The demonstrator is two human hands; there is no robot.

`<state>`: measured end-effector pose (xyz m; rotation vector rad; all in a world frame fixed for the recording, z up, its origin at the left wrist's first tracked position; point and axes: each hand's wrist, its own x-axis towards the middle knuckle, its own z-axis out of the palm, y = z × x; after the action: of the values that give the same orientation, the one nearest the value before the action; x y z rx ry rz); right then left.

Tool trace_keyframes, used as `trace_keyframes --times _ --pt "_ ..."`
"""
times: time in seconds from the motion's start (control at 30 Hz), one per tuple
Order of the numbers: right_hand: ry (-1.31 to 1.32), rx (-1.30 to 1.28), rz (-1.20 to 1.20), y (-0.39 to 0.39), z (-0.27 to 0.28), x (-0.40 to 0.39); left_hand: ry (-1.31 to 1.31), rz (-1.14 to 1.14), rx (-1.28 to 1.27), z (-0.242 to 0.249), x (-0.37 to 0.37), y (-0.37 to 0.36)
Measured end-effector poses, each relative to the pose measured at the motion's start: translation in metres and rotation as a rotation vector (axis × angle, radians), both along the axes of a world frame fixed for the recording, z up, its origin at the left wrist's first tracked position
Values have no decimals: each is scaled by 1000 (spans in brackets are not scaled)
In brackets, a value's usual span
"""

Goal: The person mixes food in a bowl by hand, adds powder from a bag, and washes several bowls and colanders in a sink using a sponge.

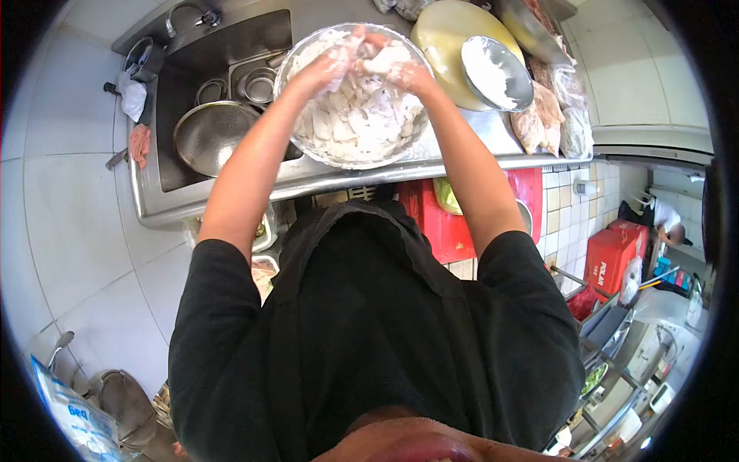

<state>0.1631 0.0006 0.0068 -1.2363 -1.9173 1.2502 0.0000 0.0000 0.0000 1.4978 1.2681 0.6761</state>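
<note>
A wide metal bowl (362, 164) stands on the steel counter's front edge, filled with white, flour-coated pieces (350, 127). Both hands are over its far part and are dusted white. My right hand (408, 75) is closed on a pale flour-coated piece (385, 58); what kind of food it is cannot be made out. From the left, my left hand (332, 69) meets the same piece, its fingers bent and partly hidden. To the right, a smaller metal bowl (520, 85) with white powder (489, 73) rests tilted on a round yellowish board (439, 38).
At left is a sink (173, 146) with a perforated metal colander (212, 135), small metal containers (258, 85) and a faucet (192, 17). Plastic bags of food (537, 115) lie at the counter's right end. Below stands a red container (439, 231). Another person (668, 219) is far right.
</note>
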Motion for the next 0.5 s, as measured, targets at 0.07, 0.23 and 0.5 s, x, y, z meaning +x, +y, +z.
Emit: trace_keyframes --times 0.07,0.23,0.5 --pt "60 216 50 -2 -21 -1 -48 137 -51 -19 12 1" --pt "-106 320 -49 -15 -37 -5 -475 169 -424 -19 23 -17" --pt "-109 197 -373 4 -80 24 33 -7 261 -26 25 -74"
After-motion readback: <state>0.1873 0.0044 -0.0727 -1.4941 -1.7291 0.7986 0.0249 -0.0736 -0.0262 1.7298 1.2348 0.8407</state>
